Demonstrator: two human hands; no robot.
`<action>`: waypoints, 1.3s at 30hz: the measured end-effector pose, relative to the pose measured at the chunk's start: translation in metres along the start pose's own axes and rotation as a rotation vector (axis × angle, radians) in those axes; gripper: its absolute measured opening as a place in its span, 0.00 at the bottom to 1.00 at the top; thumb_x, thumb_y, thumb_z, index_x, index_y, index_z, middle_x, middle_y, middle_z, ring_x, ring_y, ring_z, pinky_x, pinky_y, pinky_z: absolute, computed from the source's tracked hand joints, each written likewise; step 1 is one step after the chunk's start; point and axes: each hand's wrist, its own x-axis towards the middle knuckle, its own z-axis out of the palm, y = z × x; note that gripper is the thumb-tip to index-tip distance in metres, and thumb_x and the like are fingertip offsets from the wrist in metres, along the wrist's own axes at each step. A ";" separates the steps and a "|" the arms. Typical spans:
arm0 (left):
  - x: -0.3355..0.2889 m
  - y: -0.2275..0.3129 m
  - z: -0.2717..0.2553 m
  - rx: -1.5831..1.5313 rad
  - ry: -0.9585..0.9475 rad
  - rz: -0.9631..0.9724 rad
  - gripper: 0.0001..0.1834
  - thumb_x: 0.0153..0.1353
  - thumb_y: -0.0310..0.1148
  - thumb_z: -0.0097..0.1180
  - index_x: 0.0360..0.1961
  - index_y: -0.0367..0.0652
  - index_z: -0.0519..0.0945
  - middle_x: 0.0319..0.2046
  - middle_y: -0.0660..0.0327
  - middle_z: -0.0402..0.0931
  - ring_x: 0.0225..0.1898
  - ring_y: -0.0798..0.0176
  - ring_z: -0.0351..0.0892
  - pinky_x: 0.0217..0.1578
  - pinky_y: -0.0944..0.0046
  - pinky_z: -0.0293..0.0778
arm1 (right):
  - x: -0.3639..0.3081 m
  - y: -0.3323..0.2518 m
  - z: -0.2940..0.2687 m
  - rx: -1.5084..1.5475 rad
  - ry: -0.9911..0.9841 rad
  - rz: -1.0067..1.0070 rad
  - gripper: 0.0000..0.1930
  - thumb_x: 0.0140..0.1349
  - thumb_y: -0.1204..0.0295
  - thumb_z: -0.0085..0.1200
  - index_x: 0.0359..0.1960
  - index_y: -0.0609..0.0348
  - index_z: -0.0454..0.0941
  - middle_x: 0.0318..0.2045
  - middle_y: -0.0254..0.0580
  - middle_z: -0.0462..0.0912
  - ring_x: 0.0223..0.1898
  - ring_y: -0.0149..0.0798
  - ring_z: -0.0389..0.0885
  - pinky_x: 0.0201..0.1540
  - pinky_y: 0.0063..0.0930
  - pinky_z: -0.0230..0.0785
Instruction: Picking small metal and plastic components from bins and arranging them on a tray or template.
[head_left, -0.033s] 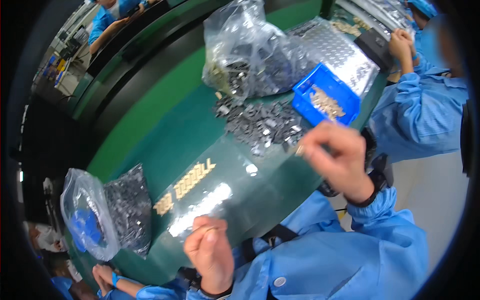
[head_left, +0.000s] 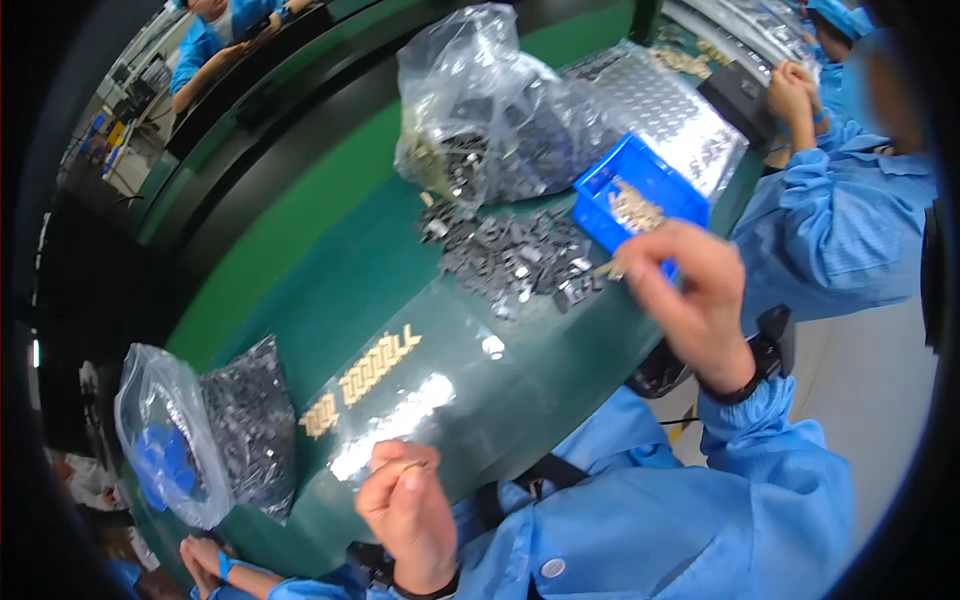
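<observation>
My right hand (head_left: 690,295) is closed in a pinch on a small beige piece (head_left: 610,268), at the near edge of a blue bin (head_left: 592,207). More small beige pieces (head_left: 636,208) lie inside that bin. My left hand (head_left: 410,510) is pinched above the table's near edge; a thin sliver of a small piece (head_left: 415,464) shows at its fingertips, its kind unclear. Beyond it, beige pieces (head_left: 375,370) lie in a slanting row on a clear plastic sheet (head_left: 450,350). A heap of small dark grey parts (head_left: 515,250) is spread left of the right hand.
A large clear bag of dark parts (head_left: 510,120) stands behind the heap. At the left sit a bag of black parts (head_left: 245,430) and a clear bag with blue contents (head_left: 170,450). A silver bubble sheet (head_left: 680,115) lies far right. Co-workers sit at both sides.
My right hand has moved up and right with the beige piece, closer to the blue bin. My left hand keeps its pinch. The whole view has shifted slightly.
</observation>
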 end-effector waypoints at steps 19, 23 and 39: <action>0.012 0.030 0.013 1.398 -0.545 1.271 0.13 0.40 0.29 0.61 0.31 0.54 0.82 0.29 0.72 0.66 0.34 0.70 0.66 0.46 0.60 0.56 | -0.021 -0.021 0.038 0.841 -0.805 0.185 0.05 0.58 0.74 0.54 0.32 0.62 0.77 0.32 0.39 0.75 0.36 0.34 0.74 0.39 0.26 0.65; 0.014 0.026 0.014 1.363 -0.578 1.273 0.11 0.40 0.29 0.61 0.29 0.54 0.82 0.28 0.72 0.66 0.34 0.71 0.65 0.46 0.60 0.55 | -0.027 -0.021 0.046 0.911 -0.775 0.186 0.09 0.58 0.68 0.53 0.30 0.63 0.75 0.28 0.39 0.75 0.33 0.33 0.73 0.36 0.27 0.65; 0.092 -0.023 0.053 1.230 -0.560 0.684 0.18 0.41 0.26 0.63 0.37 0.39 0.77 0.33 0.54 0.72 0.33 0.52 0.73 0.33 0.58 0.69 | -0.049 0.032 0.061 0.565 0.000 0.285 0.03 0.55 0.78 0.54 0.28 0.66 0.74 0.30 0.39 0.73 0.34 0.31 0.71 0.38 0.23 0.63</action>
